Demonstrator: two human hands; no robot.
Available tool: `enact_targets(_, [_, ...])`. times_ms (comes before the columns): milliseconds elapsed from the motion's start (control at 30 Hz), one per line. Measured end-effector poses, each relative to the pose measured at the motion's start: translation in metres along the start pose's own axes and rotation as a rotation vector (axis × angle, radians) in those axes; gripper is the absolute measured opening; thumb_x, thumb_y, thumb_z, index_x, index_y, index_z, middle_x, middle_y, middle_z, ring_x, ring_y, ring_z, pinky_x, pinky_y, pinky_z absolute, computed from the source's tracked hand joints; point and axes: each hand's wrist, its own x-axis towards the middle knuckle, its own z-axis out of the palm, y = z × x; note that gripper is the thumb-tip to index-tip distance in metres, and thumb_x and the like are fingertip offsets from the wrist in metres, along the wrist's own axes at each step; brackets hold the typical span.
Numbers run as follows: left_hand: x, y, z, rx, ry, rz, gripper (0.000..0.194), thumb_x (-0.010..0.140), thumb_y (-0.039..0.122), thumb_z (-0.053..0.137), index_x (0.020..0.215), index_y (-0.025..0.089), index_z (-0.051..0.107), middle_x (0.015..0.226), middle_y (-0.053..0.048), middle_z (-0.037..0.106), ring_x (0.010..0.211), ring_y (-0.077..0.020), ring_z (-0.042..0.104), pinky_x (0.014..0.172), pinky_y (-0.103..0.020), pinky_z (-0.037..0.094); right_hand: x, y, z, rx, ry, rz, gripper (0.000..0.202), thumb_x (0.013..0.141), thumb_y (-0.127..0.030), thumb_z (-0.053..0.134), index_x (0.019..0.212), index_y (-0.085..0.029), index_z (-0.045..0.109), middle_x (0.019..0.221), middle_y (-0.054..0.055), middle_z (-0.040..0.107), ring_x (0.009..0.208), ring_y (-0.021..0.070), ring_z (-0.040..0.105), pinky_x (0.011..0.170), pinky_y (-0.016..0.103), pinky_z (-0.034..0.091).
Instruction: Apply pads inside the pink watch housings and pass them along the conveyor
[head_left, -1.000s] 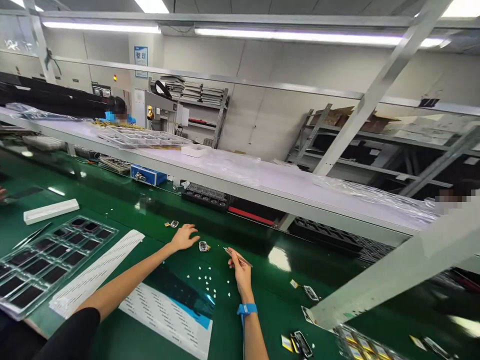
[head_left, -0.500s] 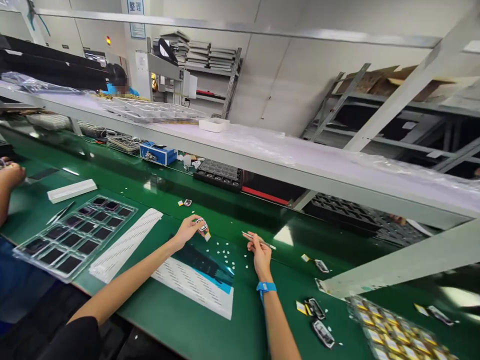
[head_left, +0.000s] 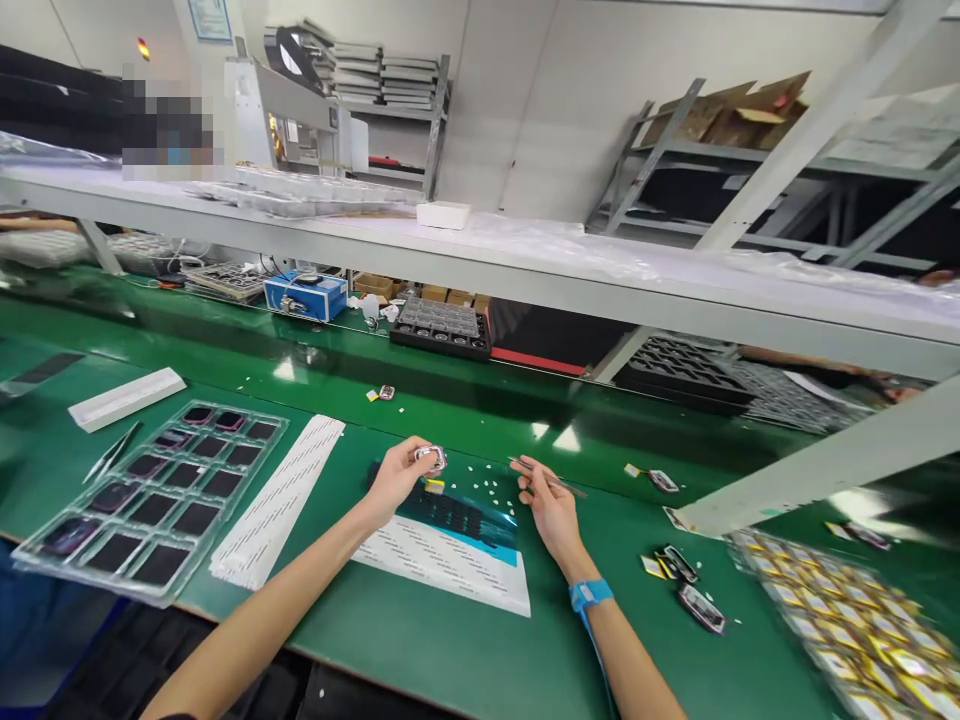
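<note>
My left hand [head_left: 397, 477] is closed on a small rounded device housing [head_left: 430, 460] with a pale rim. A yellow-edged battery [head_left: 434, 487] hangs just below it. In my right hand [head_left: 546, 505] is a pair of tweezers [head_left: 559, 482], gripped between the fingers, its tip pointing left. Both hands are above a white label sheet [head_left: 450, 572] with a dark blue glossy film [head_left: 457, 515] across its upper part. Several tiny white pieces [head_left: 492, 491] lie scattered on the green table between the hands. A blue wrist strap [head_left: 590, 594] is on my right wrist.
A clear tray of dark square screens [head_left: 154, 510] lies left, beside a strip sheet [head_left: 281, 495]. More housings [head_left: 702, 607] with batteries lie right, near a tray of yellow batteries [head_left: 855, 610]. A shelf beam [head_left: 525, 275] crosses ahead, with a slanting post [head_left: 817, 460] at right.
The view has shifted, so the table scene appears moved. My left hand still holds the housing, now turned more face-up. My right hand still holds the tweezers.
</note>
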Motion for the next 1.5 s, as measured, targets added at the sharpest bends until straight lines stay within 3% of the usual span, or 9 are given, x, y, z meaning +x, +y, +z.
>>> enact_targets(133, [-0.010, -0.007, 0.014, -0.055, -0.103, -0.074, 0.049, 0.077, 0.059, 0.081, 0.089, 0.017, 0.060, 0.080, -0.004, 0.073, 0.065, -0.0165, 0.072, 0.068, -0.029, 0.057, -0.004, -0.003, 0.000, -0.057, -0.022, -0.037, 0.058, 0.079, -0.070, 0.075, 0.107, -0.019, 0.077, 0.101, 0.014, 0.077, 0.072, 0.0178, 0.058, 0.051, 0.028, 0.047])
enact_targets(267, [-0.017, -0.010, 0.022, -0.100, -0.194, -0.184, 0.043, 0.077, 0.047, 0.083, 0.097, 0.015, 0.063, 0.077, -0.004, 0.075, 0.042, -0.0094, 0.059, 0.045, -0.021, 0.041, -0.011, -0.006, 0.003, -0.139, -0.034, -0.081, 0.058, 0.082, -0.073, 0.071, 0.104, -0.020, 0.078, 0.096, 0.012, 0.076, 0.073, 0.0185, 0.059, 0.053, 0.030, 0.050])
enact_targets(500, [-0.022, -0.015, 0.025, -0.250, -0.291, -0.356, 0.049, 0.083, 0.048, 0.060, 0.114, 0.010, 0.065, 0.096, -0.018, 0.080, 0.051, -0.0152, 0.065, 0.051, -0.028, 0.049, -0.031, -0.024, 0.013, -0.257, -0.014, -0.177, 0.054, 0.090, -0.071, 0.063, 0.101, -0.020, 0.077, 0.092, 0.010, 0.077, 0.067, 0.0180, 0.061, 0.055, 0.032, 0.053])
enact_targets(733, [-0.020, -0.010, 0.020, -0.285, -0.307, -0.382, 0.046, 0.087, 0.045, 0.056, 0.117, 0.012, 0.066, 0.106, -0.019, 0.080, 0.053, -0.0156, 0.066, 0.051, -0.027, 0.047, -0.048, -0.041, 0.020, -0.299, -0.066, -0.218, 0.046, 0.095, -0.065, 0.061, 0.099, -0.021, 0.075, 0.080, 0.005, 0.073, 0.058, 0.0148, 0.060, 0.058, 0.031, 0.055])
enact_targets(900, [-0.023, -0.006, 0.023, 0.264, -0.322, -0.156, 0.030, 0.096, 0.041, 0.059, 0.097, 0.014, 0.069, 0.097, -0.013, 0.080, 0.063, -0.0156, 0.068, 0.058, -0.025, 0.049, -0.039, -0.044, 0.011, -0.314, -0.142, -0.119, 0.048, 0.091, -0.067, 0.067, 0.088, -0.020, 0.076, 0.075, 0.005, 0.072, 0.059, 0.0153, 0.063, 0.055, 0.028, 0.054])
enact_targets(1000, [-0.026, -0.008, 0.023, 0.637, -0.392, 0.090, 0.028, 0.100, 0.037, 0.054, 0.095, 0.017, 0.072, 0.097, -0.010, 0.079, 0.092, -0.0238, 0.073, 0.087, -0.037, 0.056, -0.048, -0.048, 0.000, -0.317, -0.178, -0.037, 0.050, 0.089, -0.068, 0.068, 0.084, -0.019, 0.077, 0.070, 0.005, 0.072, 0.058, 0.0161, 0.065, 0.052, 0.028, 0.054])
enact_targets(1133, [-0.029, -0.019, 0.022, 0.872, -0.637, 0.246, 0.018, 0.100, 0.030, 0.057, 0.099, 0.021, 0.072, 0.106, -0.010, 0.078, 0.116, -0.0290, 0.070, 0.119, -0.052, 0.038, -0.081, -0.057, -0.017, -0.342, -0.210, 0.059, 0.046, 0.090, -0.063, 0.069, 0.087, -0.018, 0.080, 0.072, 0.006, 0.074, 0.060, 0.0167, 0.067, 0.053, 0.027, 0.055])
enact_targets(1333, [-0.034, -0.030, 0.023, 1.289, -0.800, 0.481, 0.025, 0.106, 0.022, 0.046, 0.116, 0.012, 0.067, 0.120, -0.017, 0.076, 0.128, -0.0311, 0.066, 0.115, -0.053, 0.045, -0.117, -0.056, -0.030, -0.482, -0.203, 0.092, 0.043, 0.096, -0.057, 0.065, 0.078, -0.021, 0.080, 0.089, 0.008, 0.079, 0.069, 0.0188, 0.071, 0.062, 0.029, 0.060])
enact_targets(1500, [-0.039, -0.026, 0.028, 1.291, -0.810, 0.695, 0.024, 0.107, 0.020, 0.046, 0.109, 0.012, 0.068, 0.124, -0.012, 0.076, 0.125, -0.0275, 0.068, 0.114, -0.049, 0.051, -0.116, -0.048, -0.024, -0.491, -0.098, 0.127, 0.047, 0.096, -0.063, 0.062, 0.088, -0.020, 0.080, 0.085, 0.009, 0.078, 0.063, 0.0188, 0.070, 0.055, 0.029, 0.059])
